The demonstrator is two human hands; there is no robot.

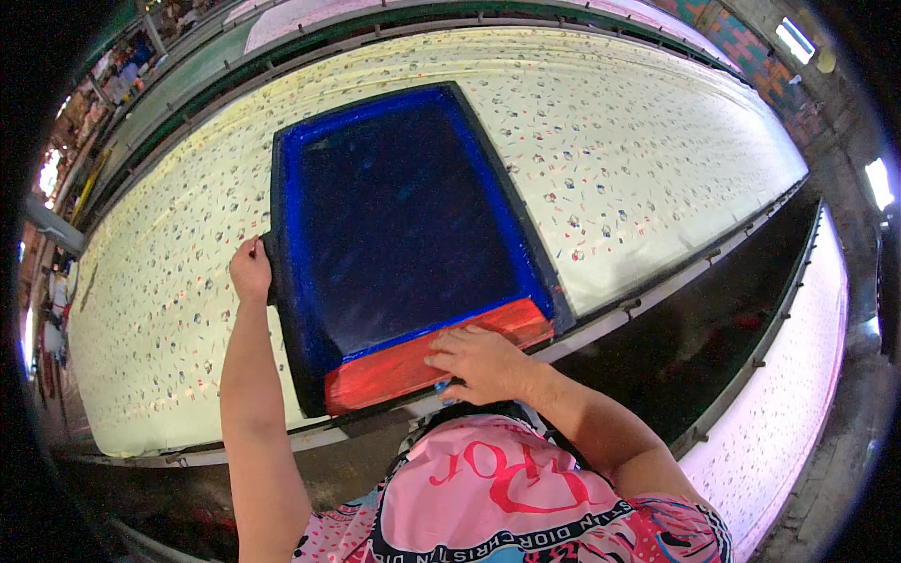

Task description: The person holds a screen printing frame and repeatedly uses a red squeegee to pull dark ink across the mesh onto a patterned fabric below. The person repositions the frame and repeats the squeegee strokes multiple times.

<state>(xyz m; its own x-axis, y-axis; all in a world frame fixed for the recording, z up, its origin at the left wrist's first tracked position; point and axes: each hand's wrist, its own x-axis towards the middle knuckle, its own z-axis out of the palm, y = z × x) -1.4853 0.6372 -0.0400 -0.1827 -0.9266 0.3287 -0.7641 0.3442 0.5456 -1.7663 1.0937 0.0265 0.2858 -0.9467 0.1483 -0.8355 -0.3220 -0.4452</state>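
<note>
A rectangular screen frame (404,216) with a dark navy middle, a bright blue inner border and dark outer edges lies on cream fabric (629,159) printed with small scattered red, blue and dark motifs. A red strip (511,319) runs across its near end. My left hand (251,270) has its fingers closed on a dark piece at the frame's left side. My right hand (474,361) rests on the red strip with fingers spread, its thumb near a small light-blue object at the near edge, partly hidden.
The long table's near rail (676,279) curves below the fabric. Another pale-topped table (779,375) stands at right, across a dark gap. More long rails and tables (310,33) lie beyond. Clutter (127,66) is at the far left, a patterned wall at the back right.
</note>
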